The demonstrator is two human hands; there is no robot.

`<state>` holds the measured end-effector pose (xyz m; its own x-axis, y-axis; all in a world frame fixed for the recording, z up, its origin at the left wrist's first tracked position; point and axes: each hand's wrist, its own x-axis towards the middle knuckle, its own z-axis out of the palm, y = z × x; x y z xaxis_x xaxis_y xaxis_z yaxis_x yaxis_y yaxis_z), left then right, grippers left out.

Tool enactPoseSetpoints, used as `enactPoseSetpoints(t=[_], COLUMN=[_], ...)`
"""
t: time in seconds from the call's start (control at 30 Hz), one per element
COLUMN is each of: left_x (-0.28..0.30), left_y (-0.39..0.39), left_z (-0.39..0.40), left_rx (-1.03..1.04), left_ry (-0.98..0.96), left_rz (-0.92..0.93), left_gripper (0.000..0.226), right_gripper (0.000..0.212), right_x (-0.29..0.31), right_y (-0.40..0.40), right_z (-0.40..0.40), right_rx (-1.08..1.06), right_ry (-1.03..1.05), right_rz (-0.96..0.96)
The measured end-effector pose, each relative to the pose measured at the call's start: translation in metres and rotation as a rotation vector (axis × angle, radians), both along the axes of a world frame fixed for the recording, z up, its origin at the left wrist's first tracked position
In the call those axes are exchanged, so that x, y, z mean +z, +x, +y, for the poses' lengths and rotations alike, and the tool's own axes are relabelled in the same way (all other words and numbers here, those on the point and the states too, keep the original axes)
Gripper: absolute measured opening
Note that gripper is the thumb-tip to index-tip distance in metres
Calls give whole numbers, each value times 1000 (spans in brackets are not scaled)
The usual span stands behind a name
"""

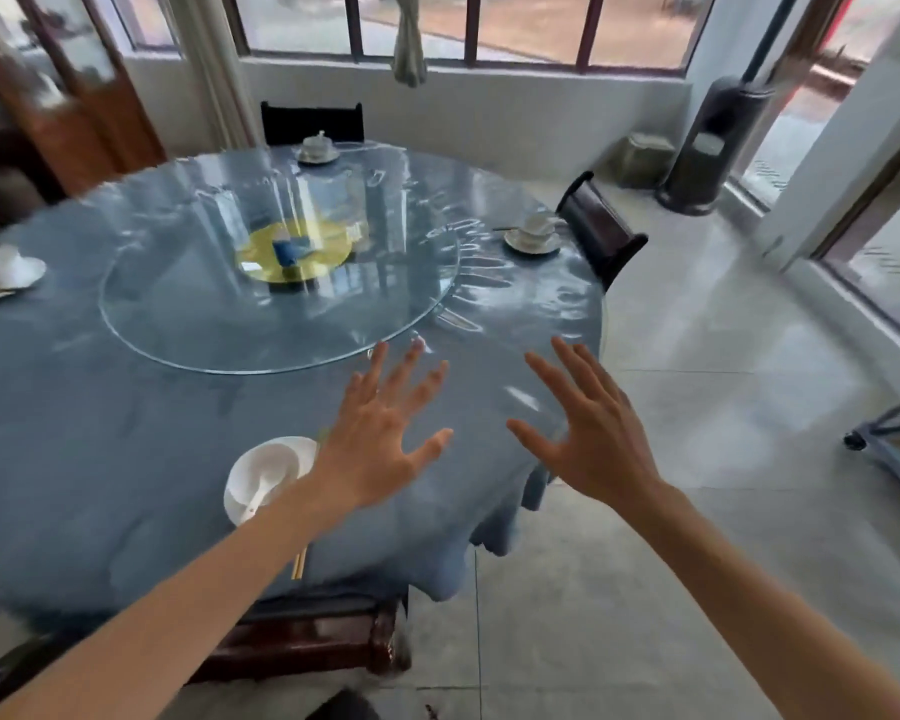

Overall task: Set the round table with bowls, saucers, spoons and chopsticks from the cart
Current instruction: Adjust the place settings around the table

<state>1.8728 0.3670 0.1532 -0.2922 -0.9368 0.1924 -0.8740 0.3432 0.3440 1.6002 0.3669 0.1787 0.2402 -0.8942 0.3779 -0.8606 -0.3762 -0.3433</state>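
Observation:
The round table (126, 407) wears a blue cloth under clear plastic, with a glass turntable (188, 324) in its middle. My left hand (380, 433) and my right hand (588, 433) hover over the table's near right side, fingers spread, holding nothing. Just left of my left wrist sits a white bowl (266, 470) with a spoon (261, 493) in it, on a saucer. Chopsticks (300, 563) lie beside it, mostly hidden by my forearm. Other place settings stand at the far edge (317, 148), the right edge (535, 233) and the left edge (1, 272).
Dark wooden chairs stand at the near edge (323, 631), the far side (310, 122) and the right (601, 226). A wheeled cart's corner (889, 449) shows at the right border. A black cylindrical stand (707, 148) is by the window. Tiled floor lies to the right.

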Motion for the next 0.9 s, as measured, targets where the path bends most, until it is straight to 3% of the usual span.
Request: enactPoseSetpoints(t=[0.27, 0.53, 0.9], left_x=[58, 98, 132], left_y=[-98, -208, -352], left_z=[-66, -195, -371], left_rx=[-23, -64, -112], left_ry=[-130, -292, -299], left_rz=[-38, -8, 81], left_gripper=[75, 77, 77], right_gripper=[79, 80, 73], right_x=[50, 82, 127], right_y=[-95, -198, -334], right_z=[-62, -188, -340], right_rx=[-58, -108, -191], right_ry=[-137, -281, -283], right_rz=[-18, 44, -20])
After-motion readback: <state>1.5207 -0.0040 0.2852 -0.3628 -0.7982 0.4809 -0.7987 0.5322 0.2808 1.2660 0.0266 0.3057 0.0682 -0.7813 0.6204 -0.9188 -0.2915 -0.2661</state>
